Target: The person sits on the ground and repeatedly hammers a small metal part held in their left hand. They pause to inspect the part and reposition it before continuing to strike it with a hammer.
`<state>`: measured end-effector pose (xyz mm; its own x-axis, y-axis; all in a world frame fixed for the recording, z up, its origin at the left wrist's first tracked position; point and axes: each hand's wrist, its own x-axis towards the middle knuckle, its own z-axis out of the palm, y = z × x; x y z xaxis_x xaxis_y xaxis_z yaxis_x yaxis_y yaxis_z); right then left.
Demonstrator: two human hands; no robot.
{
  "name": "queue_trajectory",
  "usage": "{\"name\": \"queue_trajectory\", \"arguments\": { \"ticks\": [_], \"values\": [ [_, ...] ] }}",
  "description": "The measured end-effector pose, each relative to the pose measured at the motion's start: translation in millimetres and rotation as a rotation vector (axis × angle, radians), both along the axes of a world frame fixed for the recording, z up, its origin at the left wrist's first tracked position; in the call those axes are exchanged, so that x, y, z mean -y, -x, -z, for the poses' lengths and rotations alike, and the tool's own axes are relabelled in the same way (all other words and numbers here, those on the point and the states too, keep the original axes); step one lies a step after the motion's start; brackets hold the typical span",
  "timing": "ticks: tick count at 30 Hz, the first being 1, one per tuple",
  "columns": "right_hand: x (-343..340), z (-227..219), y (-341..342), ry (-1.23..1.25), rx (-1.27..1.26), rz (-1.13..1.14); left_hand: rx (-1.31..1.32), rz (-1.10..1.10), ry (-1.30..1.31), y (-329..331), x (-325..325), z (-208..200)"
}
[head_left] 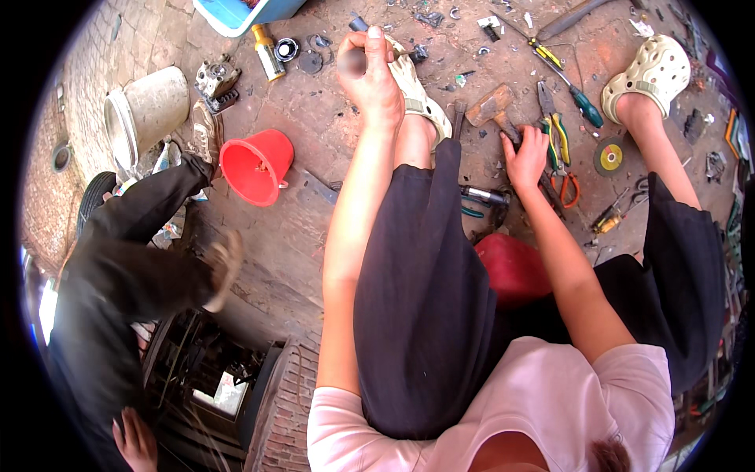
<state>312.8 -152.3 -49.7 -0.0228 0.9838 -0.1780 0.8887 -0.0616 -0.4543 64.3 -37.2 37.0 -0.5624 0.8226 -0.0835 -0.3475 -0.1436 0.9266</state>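
Observation:
My left hand (373, 86) is raised near my left shoe, its fingers closed. What it holds is mostly hidden; a dark piece (418, 53) shows just beyond the fingers, and I cannot tell whether it belongs to it. My right hand (525, 160) rests low over the ground, fingers curled round the handle of a hammer with a rusty head (489, 105). Beside that hand lie pliers with yellow-green handles (560, 141) and a tool with orange loop handles (568, 190). A cutting disc (609, 156) lies to the right.
A red bucket (253, 167), a white bucket (157, 110), a yellow bottle (268, 53) and a blue tub (244, 17) stand to the left. Screwdrivers (583, 106) and scraps litter the brick ground. Another person's dark-clothed leg (134, 267) is close at left.

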Motion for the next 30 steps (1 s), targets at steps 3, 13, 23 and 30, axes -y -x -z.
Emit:
{"name": "queue_trajectory", "arguments": {
  "ticks": [3, 13, 23, 30],
  "values": [
    [0, 0, -1, 0.000, -0.004, -0.004, -0.056, 0.031, 0.025, -1, -1, 3],
    [-10, -16, -9, 0.138, -0.104, -0.022, -0.275, 0.050, 0.207, -5, -18, 5],
    [6, -24, 1, 0.356, -0.351, 0.256, -0.283, 0.072, 0.140, -3, -15, 18],
    [2, -12, -16, 0.449, -0.368, 0.214, -0.287, -0.012, 0.198, -3, -12, 7]
  ]
}}
